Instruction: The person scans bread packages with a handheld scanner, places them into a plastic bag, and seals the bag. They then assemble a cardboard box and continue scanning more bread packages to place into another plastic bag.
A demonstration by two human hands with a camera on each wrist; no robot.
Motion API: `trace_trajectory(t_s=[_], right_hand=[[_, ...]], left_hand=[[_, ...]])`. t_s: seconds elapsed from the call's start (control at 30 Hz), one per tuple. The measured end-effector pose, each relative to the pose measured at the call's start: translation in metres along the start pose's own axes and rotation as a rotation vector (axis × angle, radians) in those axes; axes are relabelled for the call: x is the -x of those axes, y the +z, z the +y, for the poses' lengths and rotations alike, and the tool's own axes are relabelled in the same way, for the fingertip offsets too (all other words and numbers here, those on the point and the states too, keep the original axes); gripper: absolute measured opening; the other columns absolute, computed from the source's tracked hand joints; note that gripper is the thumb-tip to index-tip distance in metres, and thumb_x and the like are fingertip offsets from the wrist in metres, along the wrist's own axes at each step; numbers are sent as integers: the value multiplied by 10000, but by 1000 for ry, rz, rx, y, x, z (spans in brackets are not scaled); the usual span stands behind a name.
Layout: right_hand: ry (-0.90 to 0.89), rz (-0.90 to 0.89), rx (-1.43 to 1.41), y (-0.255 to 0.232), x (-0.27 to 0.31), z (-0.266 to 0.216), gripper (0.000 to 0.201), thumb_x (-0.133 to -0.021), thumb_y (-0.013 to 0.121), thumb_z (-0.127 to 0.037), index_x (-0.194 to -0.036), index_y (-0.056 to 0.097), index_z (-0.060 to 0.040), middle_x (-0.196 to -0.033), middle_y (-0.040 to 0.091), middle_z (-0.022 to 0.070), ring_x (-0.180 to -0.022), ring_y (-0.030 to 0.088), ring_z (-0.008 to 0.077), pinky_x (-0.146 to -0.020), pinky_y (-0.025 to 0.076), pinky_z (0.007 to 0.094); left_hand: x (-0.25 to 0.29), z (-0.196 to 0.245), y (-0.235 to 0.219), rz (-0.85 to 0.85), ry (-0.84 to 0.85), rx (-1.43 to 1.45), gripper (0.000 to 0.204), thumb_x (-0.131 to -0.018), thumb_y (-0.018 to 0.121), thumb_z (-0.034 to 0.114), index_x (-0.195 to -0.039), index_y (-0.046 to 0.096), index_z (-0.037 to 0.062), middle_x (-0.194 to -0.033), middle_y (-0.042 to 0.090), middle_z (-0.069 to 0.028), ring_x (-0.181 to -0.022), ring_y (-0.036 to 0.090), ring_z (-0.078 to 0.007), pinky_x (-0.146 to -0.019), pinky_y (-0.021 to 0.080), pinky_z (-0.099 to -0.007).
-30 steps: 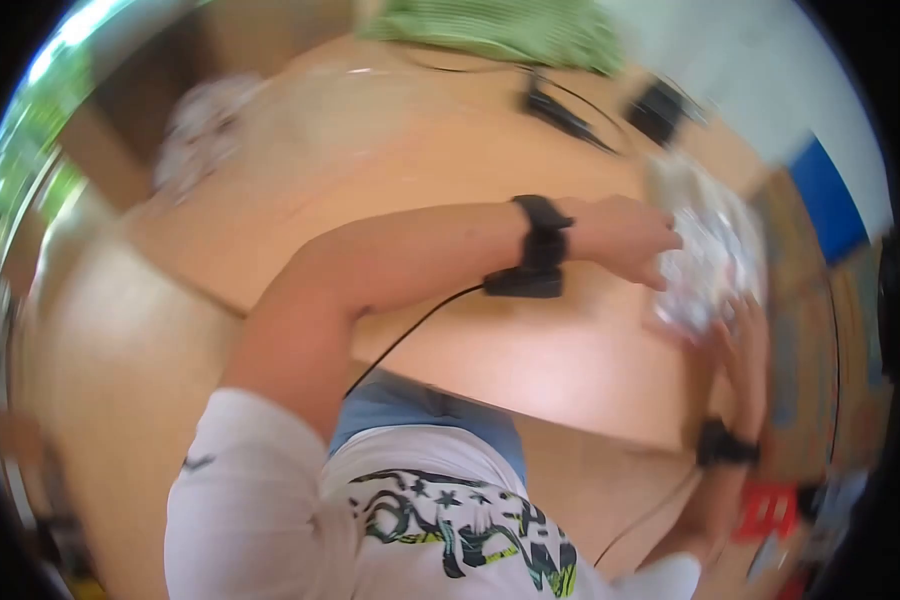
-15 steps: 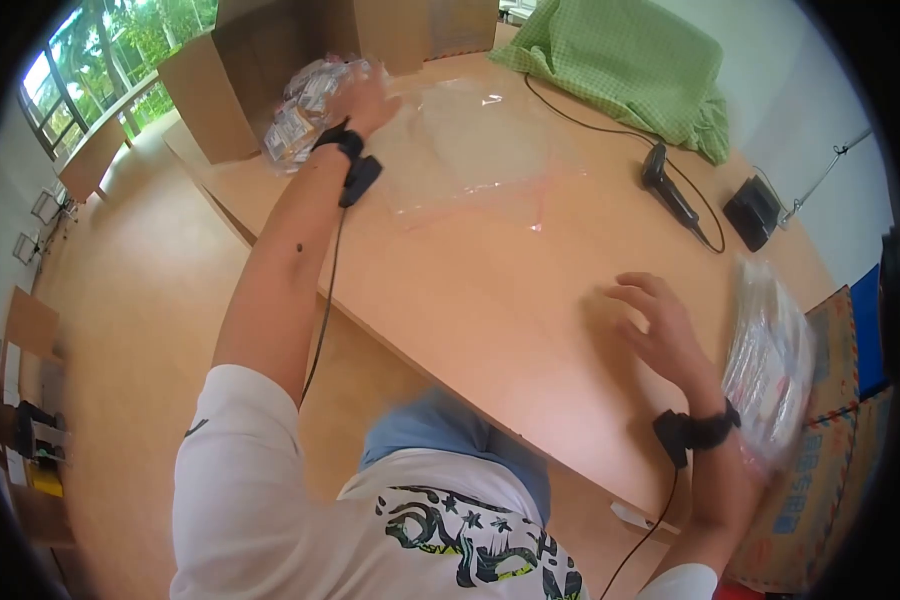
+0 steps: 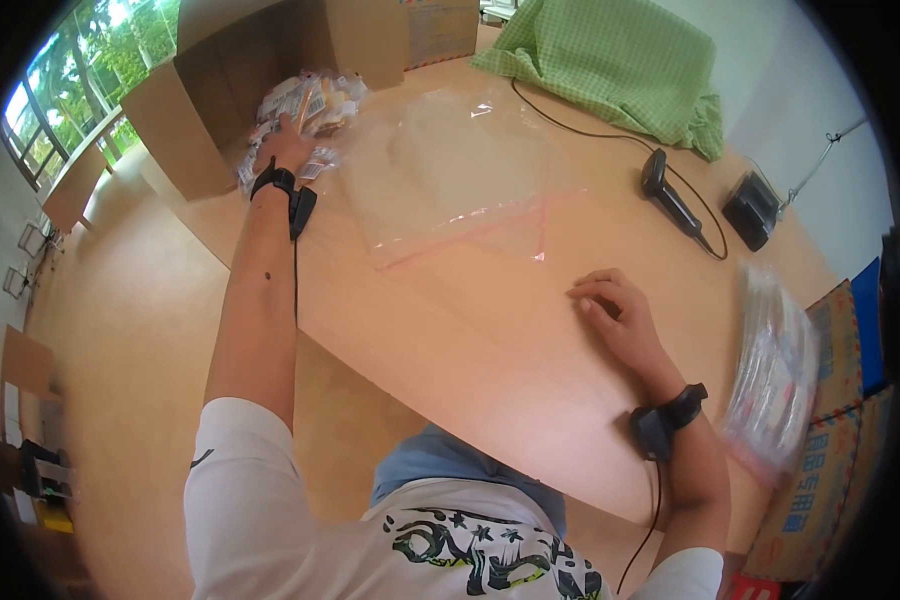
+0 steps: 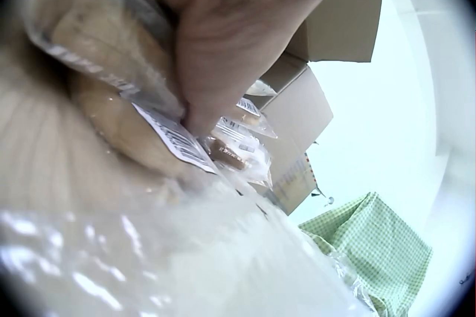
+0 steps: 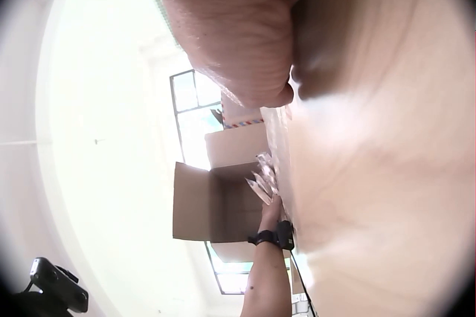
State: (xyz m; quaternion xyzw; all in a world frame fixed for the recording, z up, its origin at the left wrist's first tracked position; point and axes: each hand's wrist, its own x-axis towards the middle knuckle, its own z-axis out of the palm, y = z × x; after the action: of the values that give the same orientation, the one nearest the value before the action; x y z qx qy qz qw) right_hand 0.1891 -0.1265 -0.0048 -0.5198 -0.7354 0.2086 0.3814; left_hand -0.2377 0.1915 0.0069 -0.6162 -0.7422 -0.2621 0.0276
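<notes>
At the surface's far left, the cardboard box opens beside wrapped packets, probably easing access. A clear bag lies flat alongside. The left hand touches packets, grip unclear; the right hand's fingers curl loosely.

1. A green checked cloth lies bunched along the far side of the bench.
2. A black handheld scanner lies near the cloth, its dark cable curving back towards it.
3. A black device stands near the scanner, beside a thin metal rod.
4. Printed cartons with striped edges stand beside the bench, a blue panel just behind.
5. Green trees show through a window.
</notes>
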Motion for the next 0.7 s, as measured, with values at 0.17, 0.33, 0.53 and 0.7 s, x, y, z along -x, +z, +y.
trace_trajectory(t_s=[0.17, 0.33, 0.53, 0.7], right_hand=[[7, 32, 16, -2, 2, 0, 138, -843, 608, -40, -955, 687, -32, -1021, 601, 83, -919, 577, 206, -763, 472, 289], [-23, 48, -12, 3, 1, 7, 133, -834, 612, -32, -945, 686, -29, -1017, 603, 84, -892, 581, 204, -740, 480, 291], [-83, 72, 37, 4, 1, 10, 121, -833, 606, -30, -928, 681, -25, -992, 602, 85, -874, 582, 215, -740, 479, 296], [-37, 73, 30, 3, 2, 9, 112, -837, 610, -46, -923, 679, -24, -983, 604, 85, -840, 582, 209, -729, 473, 294]], left_hand=[[-12, -7, -7, 66, 31, -94, 403, -901, 494, 316, -1195, 567, 51, -1204, 598, -213, -1097, 569, -391, -914, 452, -486], [-15, -43, -21, 219, 168, -33, 332, -917, 487, 268, -1110, 635, 41, -1102, 643, -209, -1021, 614, -365, -865, 484, -453], [40, 14, -86, 360, 306, 527, 336, -886, 554, 142, -1208, 602, 58, -1081, 650, -214, -1035, 622, -357, -897, 480, -377], [45, 63, -87, 285, 591, 564, 346, -847, 548, 94, -1184, 617, 56, -1038, 668, -201, -994, 644, -333, -843, 495, -359]])
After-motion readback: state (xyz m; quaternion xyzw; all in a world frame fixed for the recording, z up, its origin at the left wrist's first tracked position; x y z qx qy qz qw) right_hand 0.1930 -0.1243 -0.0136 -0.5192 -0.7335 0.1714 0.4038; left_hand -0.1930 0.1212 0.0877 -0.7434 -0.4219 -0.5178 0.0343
